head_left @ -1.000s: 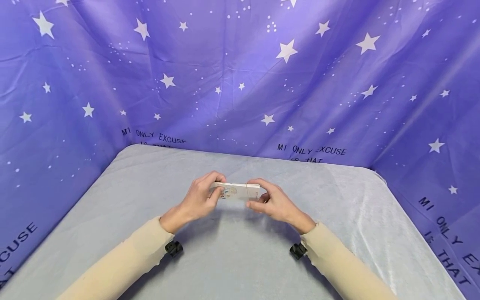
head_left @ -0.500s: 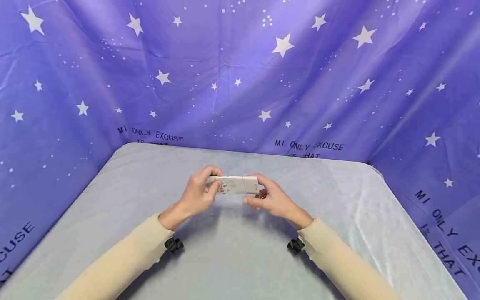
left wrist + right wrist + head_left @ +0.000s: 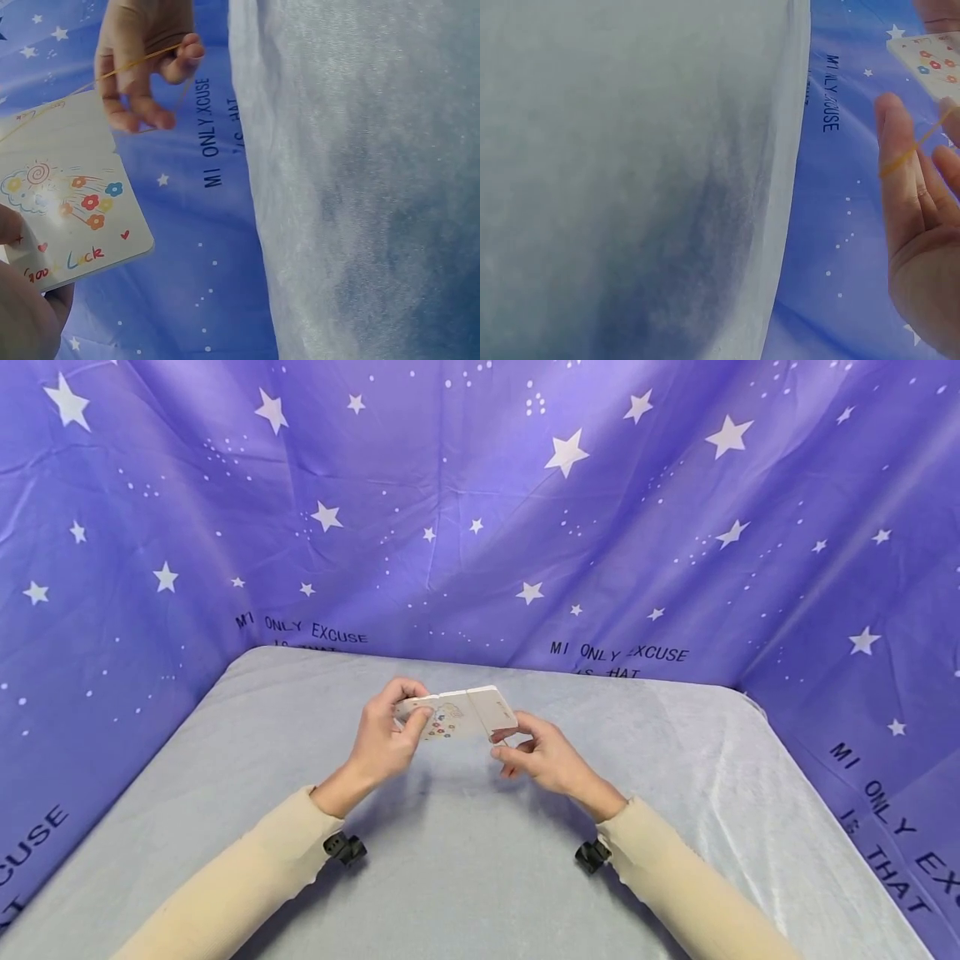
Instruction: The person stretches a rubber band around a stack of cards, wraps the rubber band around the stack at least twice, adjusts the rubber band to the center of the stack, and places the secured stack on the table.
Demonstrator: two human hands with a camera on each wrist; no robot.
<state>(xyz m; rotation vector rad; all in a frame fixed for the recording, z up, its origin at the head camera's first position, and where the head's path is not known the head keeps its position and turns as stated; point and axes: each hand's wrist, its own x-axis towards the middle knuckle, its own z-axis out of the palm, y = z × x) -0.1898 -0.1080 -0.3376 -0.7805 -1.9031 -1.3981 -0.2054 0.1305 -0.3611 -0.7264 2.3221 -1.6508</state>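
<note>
My left hand (image 3: 378,739) holds a small white notebook (image 3: 453,714) at its left end, thumb on the cover, raised over the table. In the left wrist view the notebook's cover shows coloured flowers, a sun and the words "Good Luck". A thin yellow rubber band (image 3: 157,54) stretches from the notebook to my right hand (image 3: 551,760), looped over its thumb and fingers. The right wrist view shows the rubber band (image 3: 900,165) round one digit. My right hand is close by the notebook's lower right corner.
A pale grey plush cloth covers the table (image 3: 480,877). Behind and at both sides hangs a purple curtain (image 3: 450,468) with white stars and black lettering. Each wrist carries a small black camera (image 3: 345,849).
My left hand has lifted and tilted the notebook, its right end rising. My right hand has slid off the notebook's end and down to its lower corner, drawing the rubber band out.
</note>
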